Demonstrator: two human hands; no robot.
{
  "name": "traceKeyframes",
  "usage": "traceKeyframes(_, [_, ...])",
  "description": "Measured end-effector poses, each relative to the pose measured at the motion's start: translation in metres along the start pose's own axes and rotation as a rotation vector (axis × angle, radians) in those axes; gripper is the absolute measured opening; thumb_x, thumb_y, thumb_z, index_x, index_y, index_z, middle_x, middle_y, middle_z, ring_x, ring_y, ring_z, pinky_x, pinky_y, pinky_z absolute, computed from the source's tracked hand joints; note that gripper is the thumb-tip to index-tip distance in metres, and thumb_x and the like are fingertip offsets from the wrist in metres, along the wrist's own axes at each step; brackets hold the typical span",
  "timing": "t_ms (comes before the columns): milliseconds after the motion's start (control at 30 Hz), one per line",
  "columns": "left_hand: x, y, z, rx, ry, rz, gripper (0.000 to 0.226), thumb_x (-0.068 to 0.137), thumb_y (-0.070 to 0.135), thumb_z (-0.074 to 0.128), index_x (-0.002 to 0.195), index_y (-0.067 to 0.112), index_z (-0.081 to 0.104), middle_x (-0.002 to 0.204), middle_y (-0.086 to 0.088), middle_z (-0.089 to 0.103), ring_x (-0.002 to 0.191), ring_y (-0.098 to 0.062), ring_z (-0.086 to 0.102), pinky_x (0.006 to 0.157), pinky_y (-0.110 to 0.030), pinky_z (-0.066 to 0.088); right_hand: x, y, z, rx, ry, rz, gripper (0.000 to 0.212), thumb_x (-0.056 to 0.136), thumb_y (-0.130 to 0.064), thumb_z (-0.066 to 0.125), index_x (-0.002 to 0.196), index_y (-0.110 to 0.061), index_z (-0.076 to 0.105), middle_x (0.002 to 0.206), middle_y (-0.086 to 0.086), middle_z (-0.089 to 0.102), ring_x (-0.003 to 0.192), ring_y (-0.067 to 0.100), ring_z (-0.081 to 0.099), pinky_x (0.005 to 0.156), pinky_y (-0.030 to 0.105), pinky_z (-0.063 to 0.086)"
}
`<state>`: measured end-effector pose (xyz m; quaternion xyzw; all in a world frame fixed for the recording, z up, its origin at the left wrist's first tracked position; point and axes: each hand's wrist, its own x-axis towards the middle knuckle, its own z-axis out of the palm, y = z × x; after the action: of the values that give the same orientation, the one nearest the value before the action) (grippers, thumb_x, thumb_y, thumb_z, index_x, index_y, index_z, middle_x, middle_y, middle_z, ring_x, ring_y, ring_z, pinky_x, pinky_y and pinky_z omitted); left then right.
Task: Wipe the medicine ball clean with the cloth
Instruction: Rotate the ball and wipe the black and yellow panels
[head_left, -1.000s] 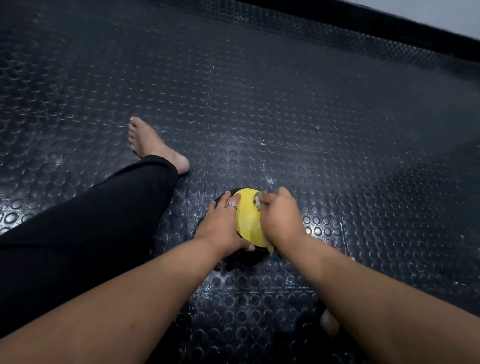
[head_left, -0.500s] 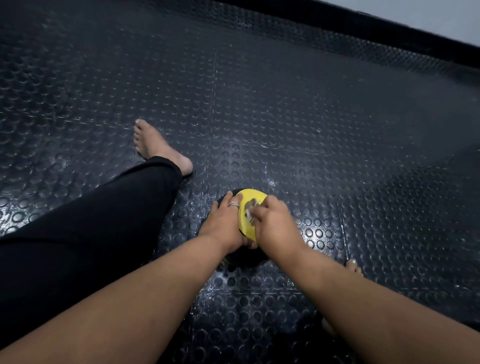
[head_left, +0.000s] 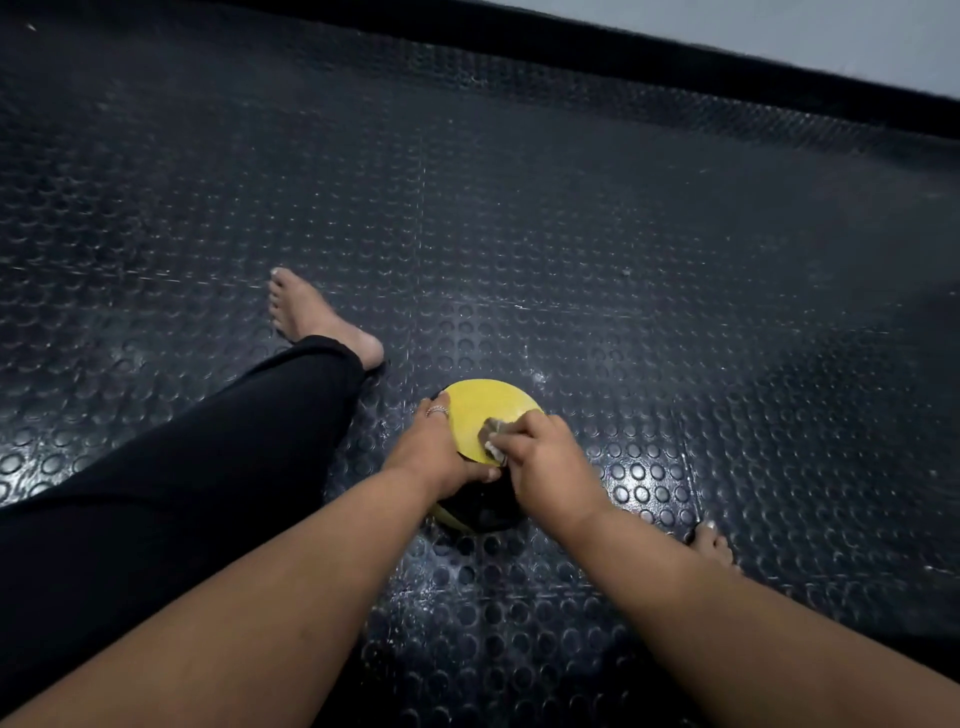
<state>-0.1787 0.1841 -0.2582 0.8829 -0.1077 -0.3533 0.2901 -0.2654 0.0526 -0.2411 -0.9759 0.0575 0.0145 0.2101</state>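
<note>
Resting on the studded black rubber floor (head_left: 623, 260), between the person's legs: one medicine ball (head_left: 483, 410), yellow panel facing up, black panel toward the body.

Left hand (head_left: 434, 452): fingers curled over the ball's left flank, thumb across the near side, a ring on one finger; it grips the ball and steadies it.

Right hand (head_left: 540, 457): fingers bunched round a small greyish cloth (head_left: 493, 434), pressing the wad against the yellow panel near its right edge. Only a scrap of cloth shows past the knuckles.

Handling, as judged:
- Weight: likely heavy for its size; it sits planted and should not skid under light wiping, though a round body can roll if pushed off-centre.
- Surface: appears firm and smooth to lightly textured, not fragile; firm rubbing should do no harm.
- Hold: best braced from the side opposite the wiping pressure, palm wide over the flank, as the left hand does now. To reach the underside, roll it by the flanks rather than lift it.
- Cloth: soft and limp, so it needs to stay wadded under the fingertips or it will slip off the curve.

Also present: left leg in black trousers (head_left: 208, 441), bare left foot (head_left: 311, 317), toes of right foot (head_left: 711, 543), and a dark skirting (head_left: 675, 67) along the far wall.
</note>
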Motion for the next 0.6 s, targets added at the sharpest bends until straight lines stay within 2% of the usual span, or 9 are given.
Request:
traceKeyframes(67, [-0.001,0.003,0.005,0.022,0.008,-0.019,0.125,0.064,0.046,0.087,0.156,0.018,0.007,0.163,0.001,0.007,0.144,-0.026,0.028,0.115,-0.039,0.030,0.004,0.009,0.000,0.043,0.089,0.149,0.022,0.092,-0.021,0.055,0.106,-0.012,0.068,0.100,0.003,0.051,0.095,0.014,0.048,0.082,0.029,0.043])
traceKeyframes(100, [0.000,0.005,0.007,0.039,0.010,-0.026,0.126,0.064,0.048,0.087,0.156,0.019,0.006,0.163,0.001,0.005,0.144,-0.027,0.028,0.115,-0.042,0.030,0.007,0.010,0.002,0.052,0.085,0.186,0.022,0.092,-0.022,0.054,0.107,-0.011,0.067,0.099,0.003,0.050,0.097,0.016,0.048,0.079,0.027,0.041])
traceKeyframes(167, [0.002,0.009,0.009,0.076,0.013,-0.027,0.123,0.067,0.046,0.085,0.156,0.020,0.005,0.164,-0.001,0.005,0.145,-0.028,0.028,0.114,-0.043,0.031,0.013,0.001,0.002,-0.001,0.000,0.102,0.023,0.090,-0.018,0.058,0.109,-0.012,0.069,0.098,0.006,0.052,0.096,0.027,0.045,0.079,0.030,0.042])
traceKeyframes(267, [0.003,0.008,0.008,0.088,0.022,-0.036,0.117,0.071,0.041,0.083,0.156,0.020,0.006,0.163,-0.002,0.008,0.144,-0.027,0.029,0.115,-0.042,0.031,0.020,-0.004,-0.002,-0.079,-0.065,-0.069,0.022,0.085,-0.018,0.064,0.105,-0.016,0.071,0.095,0.005,0.056,0.089,0.028,0.045,0.075,0.040,0.048])
traceKeyframes(333, [0.002,0.005,0.008,0.071,0.019,-0.041,0.117,0.069,0.040,0.084,0.156,0.019,0.008,0.163,-0.002,0.010,0.143,-0.029,0.032,0.114,-0.042,0.032,0.025,-0.005,-0.005,-0.124,-0.126,-0.145,0.023,0.081,-0.019,0.067,0.104,-0.017,0.072,0.095,0.004,0.057,0.089,0.027,0.045,0.073,0.038,0.048])
traceKeyframes(467, [-0.006,0.004,0.013,0.109,0.053,-0.004,0.093,0.084,0.030,0.067,0.156,0.019,0.009,0.162,-0.004,0.010,0.138,-0.033,0.037,0.113,-0.041,0.033,0.021,-0.012,-0.002,-0.173,-0.169,-0.252,0.016,0.067,-0.018,0.072,0.083,-0.019,0.074,0.082,-0.001,0.058,0.074,0.026,0.049,0.058,0.037,0.051])
traceKeyframes(600, [-0.013,0.005,0.013,0.121,0.032,-0.014,0.117,0.070,0.047,0.082,0.156,0.019,0.008,0.161,-0.002,0.010,0.139,-0.032,0.034,0.112,-0.040,0.034,0.001,0.011,-0.008,-0.185,-0.125,-0.228,0.025,0.071,-0.019,0.072,0.095,-0.026,0.074,0.087,-0.002,0.061,0.073,0.025,0.052,0.056,0.031,0.050])
